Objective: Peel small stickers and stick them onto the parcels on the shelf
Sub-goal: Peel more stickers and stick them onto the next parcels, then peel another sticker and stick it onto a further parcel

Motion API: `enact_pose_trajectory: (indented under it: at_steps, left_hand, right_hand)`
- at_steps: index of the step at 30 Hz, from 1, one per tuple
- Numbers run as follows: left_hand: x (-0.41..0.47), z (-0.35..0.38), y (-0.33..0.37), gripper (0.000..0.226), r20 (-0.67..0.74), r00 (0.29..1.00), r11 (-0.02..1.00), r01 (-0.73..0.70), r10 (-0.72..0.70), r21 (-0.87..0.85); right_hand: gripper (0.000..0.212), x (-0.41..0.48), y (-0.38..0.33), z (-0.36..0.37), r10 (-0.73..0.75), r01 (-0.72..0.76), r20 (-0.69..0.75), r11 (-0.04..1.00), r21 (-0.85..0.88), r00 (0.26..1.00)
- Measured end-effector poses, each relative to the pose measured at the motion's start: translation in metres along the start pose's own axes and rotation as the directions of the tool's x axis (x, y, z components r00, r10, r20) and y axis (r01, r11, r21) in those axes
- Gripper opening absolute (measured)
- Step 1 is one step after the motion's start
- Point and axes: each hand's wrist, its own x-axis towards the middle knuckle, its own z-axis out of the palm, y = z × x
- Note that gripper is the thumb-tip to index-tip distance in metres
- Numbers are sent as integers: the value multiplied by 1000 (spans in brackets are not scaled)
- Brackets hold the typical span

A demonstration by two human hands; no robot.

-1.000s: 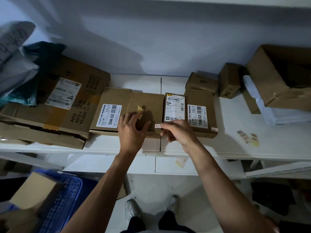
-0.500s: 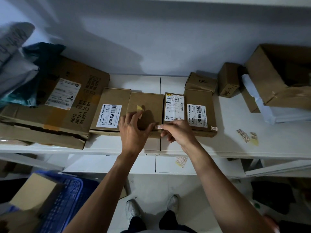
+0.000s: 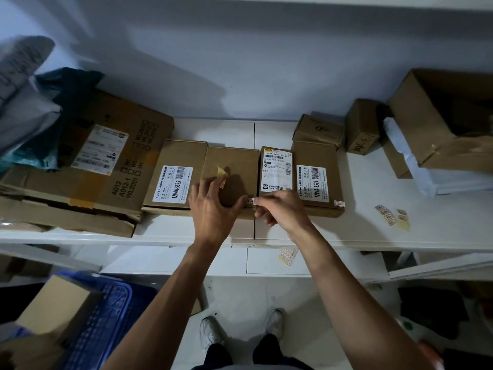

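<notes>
On the white shelf [image 3: 373, 236] lie several brown parcels. My left hand [image 3: 213, 212] rests on the plain brown parcel [image 3: 234, 166], and a yellow sticker backing strip [image 3: 221, 171] stands up between its fingers. The fingertips of my right hand [image 3: 282, 209] hold a small white-and-red sticker [image 3: 250, 201] down on that parcel's near right corner, next to my left thumb. The labelled parcel on the right [image 3: 317, 156] carries a similar sticker [image 3: 339, 203] on its near right corner. Another labelled parcel [image 3: 173, 161] lies on the left.
Loose sticker strips [image 3: 386, 214] lie on the shelf at the right, and a sticker sheet [image 3: 288, 256] on the lower shelf. A big taped box [image 3: 88, 188] sits left, small boxes [image 3: 317, 129] and an open carton [image 3: 426, 116] at the back right. A blue crate [image 3: 106, 316] is on the floor.
My right hand has carried the small sticker a little left and down onto the plain parcel's corner. My left thumb has spread out toward it.
</notes>
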Motion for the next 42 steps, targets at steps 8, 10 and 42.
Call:
enact_pose_trajectory:
  at_steps: [8, 10, 42]
  left_hand:
    - [0, 1, 2, 68, -6, 1000, 1000, 8, -8, 4]
    - [0, 0, 2, 68, -1, 1000, 1000, 11, -11, 3]
    - [12, -37, 1, 17, 80, 938, 828, 336, -338, -448]
  right_hand:
    - [15, 4, 4, 2, -24, 24, -8, 998, -55, 1000]
    - [15, 4, 4, 2, -27, 26, -9, 998, -55, 1000]
    - [17, -3, -3, -7, -160, 154, -27, 975, -159, 987]
